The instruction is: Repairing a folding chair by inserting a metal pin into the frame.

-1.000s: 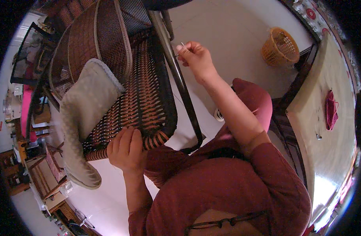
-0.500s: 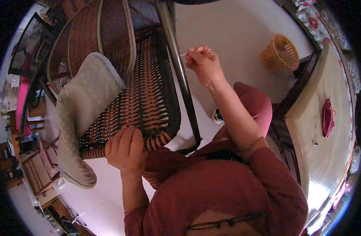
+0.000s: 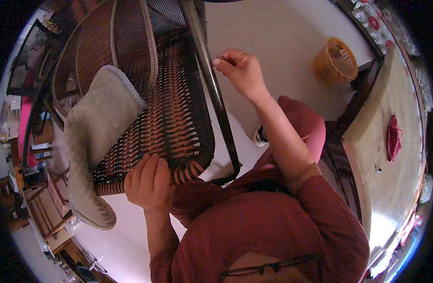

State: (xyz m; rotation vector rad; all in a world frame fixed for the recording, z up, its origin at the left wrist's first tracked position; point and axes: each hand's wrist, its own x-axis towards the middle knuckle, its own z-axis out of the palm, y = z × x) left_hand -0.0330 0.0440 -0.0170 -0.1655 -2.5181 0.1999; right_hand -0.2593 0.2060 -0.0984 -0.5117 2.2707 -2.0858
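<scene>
My left hand (image 3: pixel 149 183) is closed over the front rim of a woven wicker chair (image 3: pixel 171 115), fingers curled together on the edge. Across the seat's left side lies a pale grey-beige boot (image 3: pixel 105 111) with a fleecy lining at its opening; its toe hangs past the seat edge. My right hand (image 3: pixel 242 73) is raised to the right of the chair's dark metal armrest (image 3: pixel 208 70), thumb and fingers pinched. Whatever it pinches, if anything, is hidden.
A yellow plastic basket (image 3: pixel 334 61) stands on the floor at the far right. To the right, a light tabletop (image 3: pixel 391 108) bears a dark red cloth item (image 3: pixel 393 139) and a small dark object (image 3: pixel 378 169). A brown cushion (image 3: pixel 101 45) leans at the chair's back.
My right hand has shifted slightly left and turned; a thin pale sliver that stuck out from its fingers no longer shows. My left hand keeps its place on the rim.
</scene>
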